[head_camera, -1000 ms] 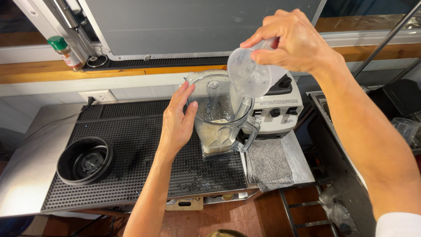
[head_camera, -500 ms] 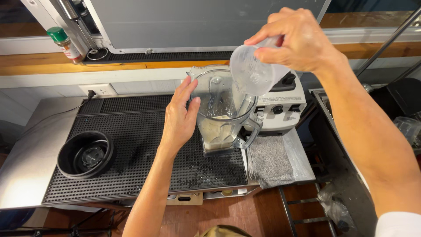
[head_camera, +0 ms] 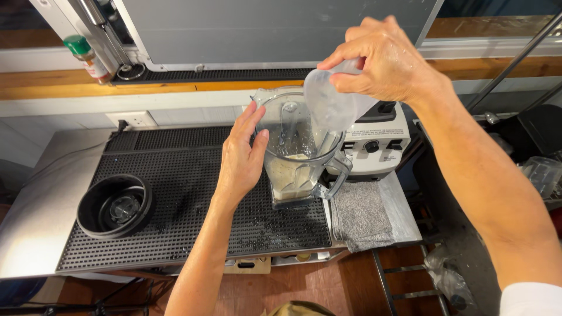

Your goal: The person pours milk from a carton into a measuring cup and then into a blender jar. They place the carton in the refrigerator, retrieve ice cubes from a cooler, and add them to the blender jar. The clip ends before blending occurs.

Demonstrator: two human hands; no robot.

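- Head view: right hand [head_camera: 383, 58] grips a tilted clear cup [head_camera: 333, 102], mouth down-left over the blender jar [head_camera: 295, 155].
- Left hand [head_camera: 241, 159], fingers loosely together, rests flat against the jar's left wall, near the black mat's [head_camera: 193, 193] right edge.

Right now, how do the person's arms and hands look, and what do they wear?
Both forearms are bare, without watch, rings or gloves. The left hand has no sleeve in view. The right hand looks wet, and a white sleeve edge shows near that arm's top.
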